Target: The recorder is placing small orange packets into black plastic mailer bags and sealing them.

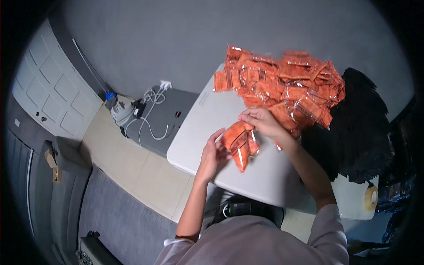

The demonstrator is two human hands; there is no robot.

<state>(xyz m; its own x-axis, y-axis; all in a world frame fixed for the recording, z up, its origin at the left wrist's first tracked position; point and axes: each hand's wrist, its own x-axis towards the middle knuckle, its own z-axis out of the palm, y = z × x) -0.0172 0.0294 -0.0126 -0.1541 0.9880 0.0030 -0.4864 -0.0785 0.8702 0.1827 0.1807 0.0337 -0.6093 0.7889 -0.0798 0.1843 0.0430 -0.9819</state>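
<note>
Head view shows, at the centre of the frame, the right hand (261,123) pinching the top of an orange packet (236,142) above the white table (194,139). The left hand (211,158), with fingers loosely spread, is at its left edge; whether it touches, I cannot tell. More packets (282,84) are heaped at upper right.

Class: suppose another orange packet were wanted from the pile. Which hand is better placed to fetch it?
Probably the right hand: it is beside the pile, while the left hand is farther off. The right seems to pinch an orange packet, though, so would need freeing first.
</note>
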